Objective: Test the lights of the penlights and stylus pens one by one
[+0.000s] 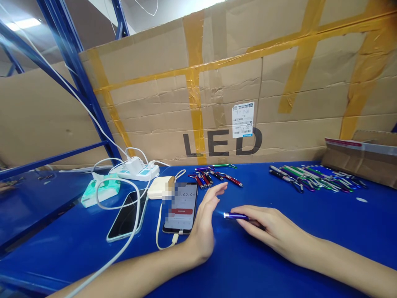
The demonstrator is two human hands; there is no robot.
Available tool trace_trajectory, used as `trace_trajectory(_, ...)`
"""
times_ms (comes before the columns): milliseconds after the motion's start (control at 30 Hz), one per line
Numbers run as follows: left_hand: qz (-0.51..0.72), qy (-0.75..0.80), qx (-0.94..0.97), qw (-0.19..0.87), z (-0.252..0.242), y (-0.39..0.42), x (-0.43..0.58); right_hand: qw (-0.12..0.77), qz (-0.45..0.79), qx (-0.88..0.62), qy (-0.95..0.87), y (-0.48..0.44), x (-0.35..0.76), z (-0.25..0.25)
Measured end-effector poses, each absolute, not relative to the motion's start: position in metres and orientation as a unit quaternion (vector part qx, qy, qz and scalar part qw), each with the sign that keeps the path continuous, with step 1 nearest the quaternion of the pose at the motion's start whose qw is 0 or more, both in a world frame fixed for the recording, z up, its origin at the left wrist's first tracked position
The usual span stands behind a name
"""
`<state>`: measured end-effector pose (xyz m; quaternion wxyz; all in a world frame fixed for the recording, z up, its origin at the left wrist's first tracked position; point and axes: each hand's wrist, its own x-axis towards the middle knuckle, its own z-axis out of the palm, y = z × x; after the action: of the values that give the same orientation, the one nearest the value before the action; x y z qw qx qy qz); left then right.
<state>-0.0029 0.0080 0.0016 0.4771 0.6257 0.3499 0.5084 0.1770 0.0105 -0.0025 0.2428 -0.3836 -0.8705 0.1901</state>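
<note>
From here, the phone (180, 207) showing a timer lies at 9 o'clock of my left hand (204, 223), grip released, palm standing on edge. At its 3 o'clock my right hand (269, 231) grasps a purple flashlight (235, 216) low over the table (279, 269), lit tip aimed at that palm (a beam check, I judge). Next needs steady aim.
</note>
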Motion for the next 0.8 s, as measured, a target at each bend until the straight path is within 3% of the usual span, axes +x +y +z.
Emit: trace_trajectory(800, 0.504, 0.359, 0.629, 0.471, -0.0007, 0.012, -0.0044, 0.243, 0.148, -0.375, -0.882, 0.0118, 0.1785, -0.0044)
